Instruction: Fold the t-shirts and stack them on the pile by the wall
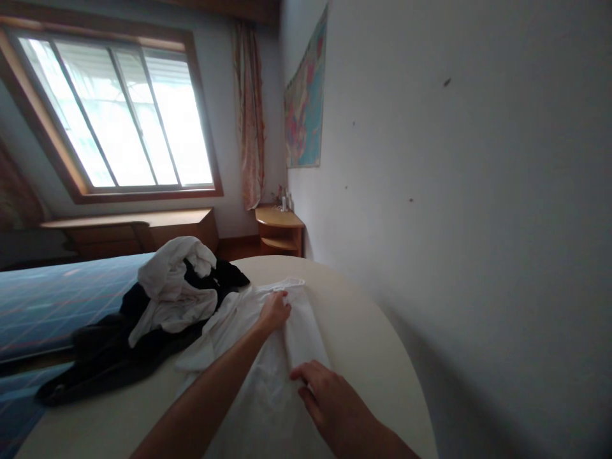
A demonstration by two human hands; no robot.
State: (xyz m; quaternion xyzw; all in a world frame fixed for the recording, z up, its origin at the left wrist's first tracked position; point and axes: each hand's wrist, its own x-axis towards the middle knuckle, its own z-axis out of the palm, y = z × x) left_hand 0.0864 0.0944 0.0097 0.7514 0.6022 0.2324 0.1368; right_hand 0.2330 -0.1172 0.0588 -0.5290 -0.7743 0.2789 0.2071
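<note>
A white shirt (258, 376) lies spread on the round pale table (377, 357), with a strip along its right side folded inward. My left hand (276, 310) rests on its upper part near the neckline, the thumb apart from the fingers. Closer to me, my right hand (327, 392) touches the folded right side. Its fingers are bent, and a gap shows between thumb and forefinger. Both hands look open; the undersides of the fingers are hidden. Part of the shirt's near end is covered by my forearms.
Left of the shirt is a heap with a crumpled white garment (172, 287) on dark clothing (129, 357), reaching the table's left edge. A bed with a blue checked cover (62, 299) adjoins there. The white wall (459, 242) stands close on the right. Behind is a corner shelf (280, 218).
</note>
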